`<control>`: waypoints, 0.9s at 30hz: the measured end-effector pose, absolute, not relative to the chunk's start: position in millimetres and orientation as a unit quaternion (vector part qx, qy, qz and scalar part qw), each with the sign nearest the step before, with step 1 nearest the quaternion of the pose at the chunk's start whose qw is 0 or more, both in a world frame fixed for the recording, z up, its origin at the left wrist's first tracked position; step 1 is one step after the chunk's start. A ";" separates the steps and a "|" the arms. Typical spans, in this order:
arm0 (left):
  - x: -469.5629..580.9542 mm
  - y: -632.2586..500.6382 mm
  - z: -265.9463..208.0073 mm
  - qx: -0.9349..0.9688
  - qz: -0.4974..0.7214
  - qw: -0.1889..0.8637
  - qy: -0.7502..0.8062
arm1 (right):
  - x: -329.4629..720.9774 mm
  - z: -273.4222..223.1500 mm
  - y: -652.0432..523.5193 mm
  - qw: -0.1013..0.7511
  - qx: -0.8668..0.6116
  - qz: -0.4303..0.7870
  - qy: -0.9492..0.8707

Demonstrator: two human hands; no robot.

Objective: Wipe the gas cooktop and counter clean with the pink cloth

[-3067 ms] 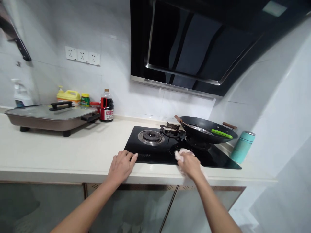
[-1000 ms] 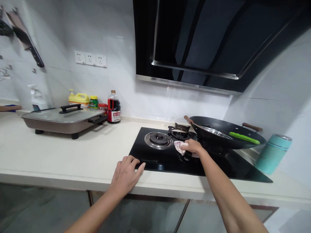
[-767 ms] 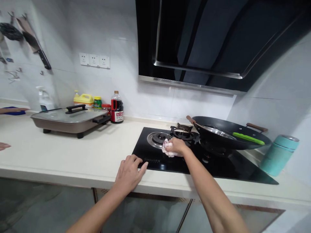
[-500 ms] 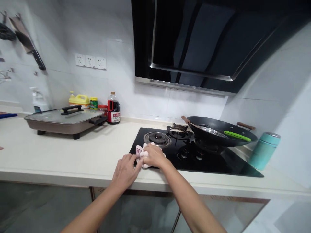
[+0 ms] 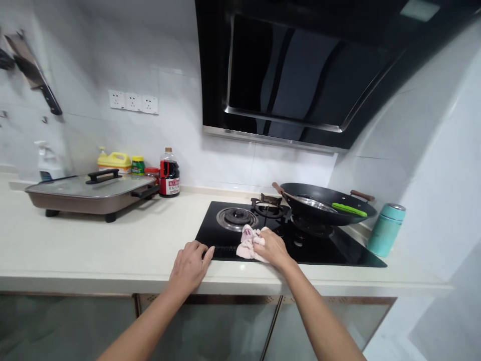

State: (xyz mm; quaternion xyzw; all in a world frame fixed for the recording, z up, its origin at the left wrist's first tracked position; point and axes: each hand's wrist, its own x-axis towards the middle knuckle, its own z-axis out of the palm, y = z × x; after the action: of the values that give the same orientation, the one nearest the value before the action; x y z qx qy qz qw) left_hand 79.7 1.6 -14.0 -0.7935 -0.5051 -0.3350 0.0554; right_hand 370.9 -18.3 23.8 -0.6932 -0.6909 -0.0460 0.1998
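Observation:
My right hand (image 5: 273, 246) grips a crumpled pale pink cloth (image 5: 248, 244) and presses it on the front part of the black glass gas stove (image 5: 221, 239). Behind the cloth is the left burner (image 5: 238, 218) with its metal ring. My left hand (image 5: 191, 264) rests on the counter at the stove's front left corner, fingers stretched out, its thumb reaching the glass edge. Nothing is in that hand. Part of the control knobs (image 5: 298, 238) shows right of my right hand.
A black wok (image 5: 319, 208) with a green-handled utensil (image 5: 349, 209) sits on the right burner, beside a turquoise flask (image 5: 387, 230). An electric pan with a glass lid (image 5: 90, 195) stands left, near a soy sauce bottle (image 5: 170, 175). The range hood (image 5: 285, 75) hangs above.
My right hand has slid the cloth rightward along the stove's front, away from my left hand. The left hand stays near the corner. The view has shifted slightly.

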 end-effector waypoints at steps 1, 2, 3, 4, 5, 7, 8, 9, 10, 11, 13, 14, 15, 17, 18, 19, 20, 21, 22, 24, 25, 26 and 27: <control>79.6 1.7 -14.1 -0.794 -0.333 0.054 -0.505 | 375.1 20.4 -27.7 0.204 -0.688 -0.048 -0.695; 79.5 1.7 -14.1 -0.795 -0.330 0.053 -0.506 | 381.0 17.0 -36.6 0.211 -0.683 -0.050 -0.697; 79.5 1.5 -13.9 -0.795 -0.329 0.053 -0.506 | 388.7 13.4 -44.9 0.218 -0.680 -0.051 -0.698; 79.6 1.1 -13.8 -0.796 -0.328 0.055 -0.506 | 398.4 9.6 -52.7 0.226 -0.678 -0.052 -0.697; 79.9 0.5 -13.5 -0.796 -0.328 0.057 -0.506 | 409.9 5.6 -60.0 0.234 -0.679 -0.054 -0.694; 80.6 -1.1 -12.9 -0.795 -0.326 0.063 -0.507 | 438.4 -3.0 -74.2 0.246 -0.688 -0.062 -0.680; 81.0 -2.0 -12.6 -0.795 -0.327 0.067 -0.506 | 455.1 -7.4 -81.3 0.248 -0.697 -0.071 -0.669; 81.5 -2.9 -12.3 -0.794 -0.329 0.070 -0.506 | 473.3 -11.6 -88.5 0.249 -0.708 -0.082 -0.656; 82.0 -3.6 -12.0 -0.794 -0.331 0.074 -0.505 | 492.4 -15.3 -95.7 0.246 -0.723 -0.094 -0.639; 82.6 -4.2 -11.8 -0.793 -0.332 0.077 -0.505 | 512.1 -18.2 -102.6 0.238 -0.742 -0.103 -0.618; 83.6 -4.8 -11.6 -0.792 -0.329 0.086 -0.507 | 549.8 -20.1 -113.8 0.214 -0.789 -0.113 -0.565; 84.1 -4.7 -11.6 -0.792 -0.326 0.090 -0.508 | 566.2 -18.7 -117.2 0.198 -0.812 -0.113 -0.538; 84.4 -4.5 -11.6 -0.792 -0.324 0.094 -0.510 | 579.7 -15.8 -118.6 0.184 -0.831 -0.112 -0.513; 84.8 -3.9 -11.8 -0.790 -0.323 0.094 -0.512 | 596.8 -6.7 -114.1 0.175 -0.855 -0.120 -0.474; 84.8 -3.6 -11.9 -0.790 -0.324 0.092 -0.512 | 600.1 -1.4 -107.9 0.182 -0.860 -0.130 -0.459; 84.7 -3.3 -12.0 -0.790 -0.323 0.090 -0.513 | 600.3 3.8 -99.4 0.193 -0.860 -0.138 -0.452; 84.5 -3.1 -12.1 -0.790 -0.322 0.089 -0.514 | 598.1 8.4 -88.9 0.202 -0.856 -0.141 -0.454; 84.3 -2.9 -12.1 -0.790 -0.320 0.089 -0.515 | 594.2 12.0 -77.0 0.205 -0.850 -0.135 -0.467; 84.2 -2.7 -12.0 -0.791 -0.318 0.090 -0.516 | 589.5 14.7 -64.4 0.203 -0.842 -0.120 -0.486; 84.1 -2.3 -11.7 -0.791 -0.314 0.093 -0.517 | 580.5 17.2 -40.1 0.187 -0.825 -0.079 -0.527; 84.1 -2.1 -11.5 -0.791 -0.312 0.094 -0.517 | 577.4 17.5 -29.6 0.179 -0.822 -0.061 -0.537; 84.2 -1.9 -11.1 -0.792 -0.310 0.096 -0.518 | 575.5 17.7 -21.1 0.174 -0.824 -0.049 -0.537; 84.2 -1.7 -10.7 -0.792 -0.307 0.096 -0.519 | 574.7 18.0 -14.9 0.171 -0.827 -0.040 -0.533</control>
State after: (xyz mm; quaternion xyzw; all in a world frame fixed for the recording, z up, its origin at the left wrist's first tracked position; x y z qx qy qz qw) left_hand 84.2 -1.7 -10.7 -0.7920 -0.5186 -0.3073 0.0964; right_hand 574.7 -14.9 18.0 -0.8274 -0.5334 -0.0400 0.1711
